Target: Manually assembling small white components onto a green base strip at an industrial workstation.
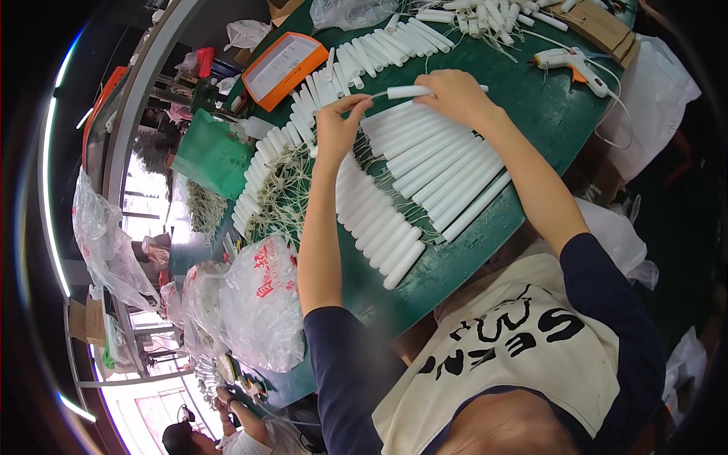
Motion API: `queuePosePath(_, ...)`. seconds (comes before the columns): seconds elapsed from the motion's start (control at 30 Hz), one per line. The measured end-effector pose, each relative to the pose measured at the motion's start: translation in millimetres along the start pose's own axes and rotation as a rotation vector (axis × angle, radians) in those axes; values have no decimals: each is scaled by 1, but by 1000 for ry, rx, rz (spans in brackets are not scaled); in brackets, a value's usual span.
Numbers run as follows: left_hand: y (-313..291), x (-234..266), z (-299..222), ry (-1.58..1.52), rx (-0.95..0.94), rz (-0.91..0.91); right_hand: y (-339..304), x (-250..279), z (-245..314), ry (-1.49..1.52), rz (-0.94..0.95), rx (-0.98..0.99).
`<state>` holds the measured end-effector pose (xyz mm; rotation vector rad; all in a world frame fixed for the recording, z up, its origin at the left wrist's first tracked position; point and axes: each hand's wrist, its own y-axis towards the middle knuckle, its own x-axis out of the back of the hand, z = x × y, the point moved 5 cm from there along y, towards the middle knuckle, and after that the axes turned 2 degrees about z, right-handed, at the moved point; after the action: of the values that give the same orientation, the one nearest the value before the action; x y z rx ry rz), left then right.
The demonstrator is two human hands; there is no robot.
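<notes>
My right hand (459, 97) grips a white tube (406, 92) lying crosswise above the far end of a row; its other end sticks out beyond my fingers. At the tube's left end, the thumb and fingertips of my left hand (340, 127) pinch a thin pale cord (380, 95). Below my right hand, long white tubes (447, 171) lie side by side on the green table (402, 292). Shorter white tubes (379, 224) form another row below my left hand, with cords between the two rows. Left of my left forearm spreads a tangle of pale cords (282, 197).
More tubes (371, 51) line the table's far side, near an orange-edged box (284, 70). A glue gun (570, 67) with a cable lies far right, past a tube pile (493, 17). Left are a filled plastic bag (262, 303) and a green bag (211, 155). Another person (254, 434) works lower left.
</notes>
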<state>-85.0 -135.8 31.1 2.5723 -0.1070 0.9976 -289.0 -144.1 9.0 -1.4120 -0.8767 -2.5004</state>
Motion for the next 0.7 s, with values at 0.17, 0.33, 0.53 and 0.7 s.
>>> queuePosePath(0.17, 4, -7, 16, -138, -49, 143, -3, -4, 7, 128, 10, 84)
queuePosePath(0.33, 9, 8, 51, 280, -45, 203, -2, -5, 10, 119, 74, 81)
queuePosePath(0.53, 15, 0, 48, 263, -166, 239, -3, -8, 6, 70, 56, 96)
queuePosePath(0.7, 22, -4, 38, 424, -226, 294, -4, -9, 7, 69, 79, 128)
